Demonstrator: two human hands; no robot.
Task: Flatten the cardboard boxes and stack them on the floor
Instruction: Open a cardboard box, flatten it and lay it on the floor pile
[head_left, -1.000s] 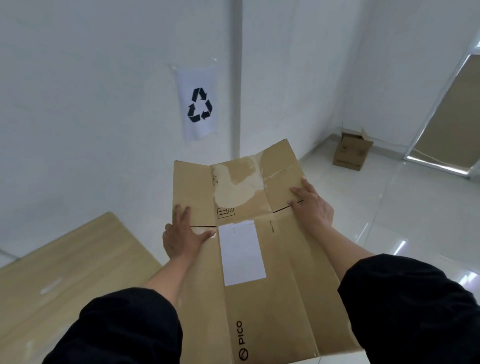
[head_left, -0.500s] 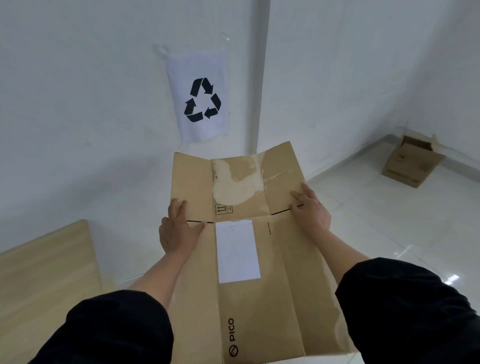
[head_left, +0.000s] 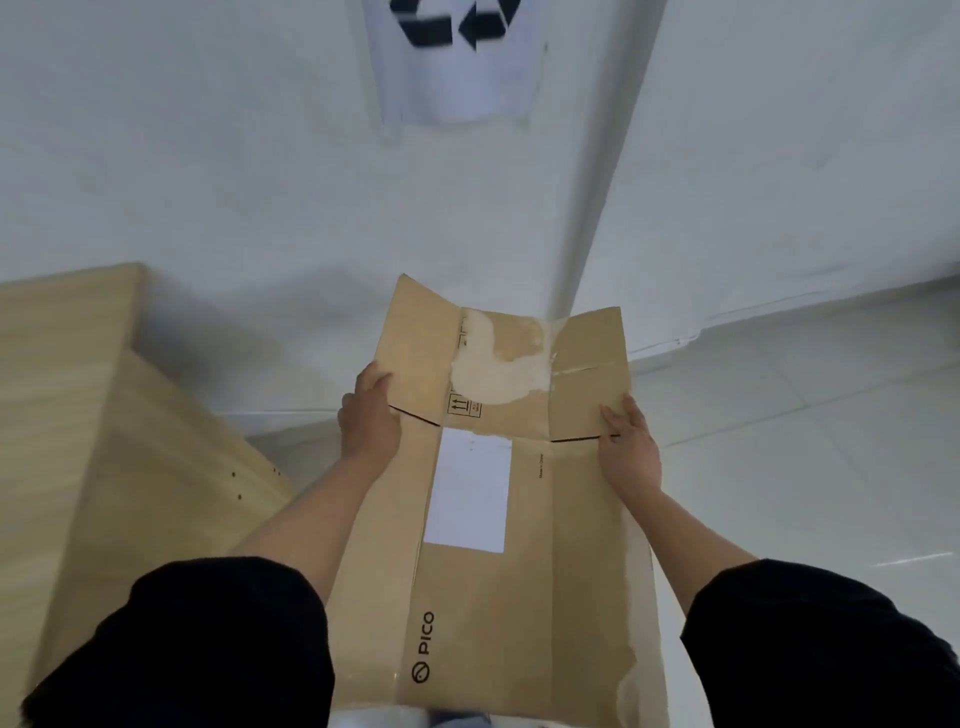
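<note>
I hold the flattened brown cardboard box with the white label (head_left: 498, 519) out in front of me, in the air above the pale tiled floor (head_left: 805, 441). Its long axis runs straight away from my chest toward the white wall corner (head_left: 587, 260). The far flaps tip slightly upward.

My left hand (head_left: 370, 415) grips the left edge at the flap crease, fingers wrapped round it. My right hand (head_left: 629, 447) lies mostly flat on the right edge at the same crease; whether its thumb hooks underneath I cannot tell. Both hands sit level, equally far out.

A light wooden panel (head_left: 130, 441) stands to my left. My judgement: the sheet goes down forward, near the corner, long axis unchanged.
</note>
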